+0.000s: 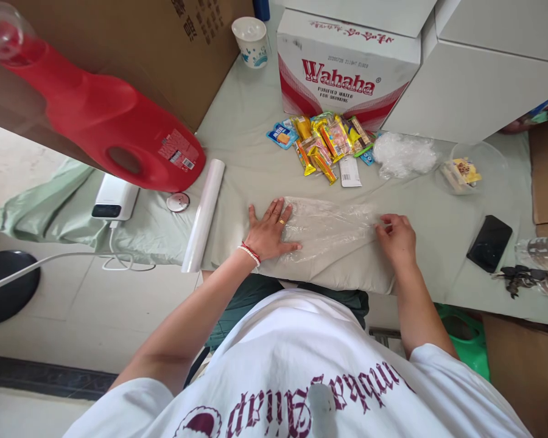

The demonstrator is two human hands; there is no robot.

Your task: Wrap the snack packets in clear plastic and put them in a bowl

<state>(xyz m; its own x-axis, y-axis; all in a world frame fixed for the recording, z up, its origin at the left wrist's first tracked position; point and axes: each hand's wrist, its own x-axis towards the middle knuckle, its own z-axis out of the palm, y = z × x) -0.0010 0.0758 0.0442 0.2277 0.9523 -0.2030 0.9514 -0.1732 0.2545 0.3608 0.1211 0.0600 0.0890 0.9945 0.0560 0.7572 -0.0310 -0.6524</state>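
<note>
nearest is the person's white t-shirt [296,340], with dark lettering across it. just beyond, at the front edge of the pale green cloth [237,182], lies a clear plastic bag [329,228], stretched out flat between the two hands. the left hand [268,236] presses on its left end, palm down and fingers spread, gripping nothing; it wears a ring and, at the wrist, red and white bracelets. the right hand [396,238] is at the bag's other end, thumb and fingertips close together at the edge; whether they pinch the film i cannot tell.

left of the left hand lies a white roll [204,216], near a small round tin [178,202] and a large red jug [132,121]. on the right lies a dark phone [489,243], near some keys [523,277].

farther back, wrapped snacks [331,137] lie piled beside crumpled clear plastic [404,155], with a clear tub [497,164] to the right. behind the snacks stands a wahaha water box [347,70]; a paper cup [251,45] stands left of it.
</note>
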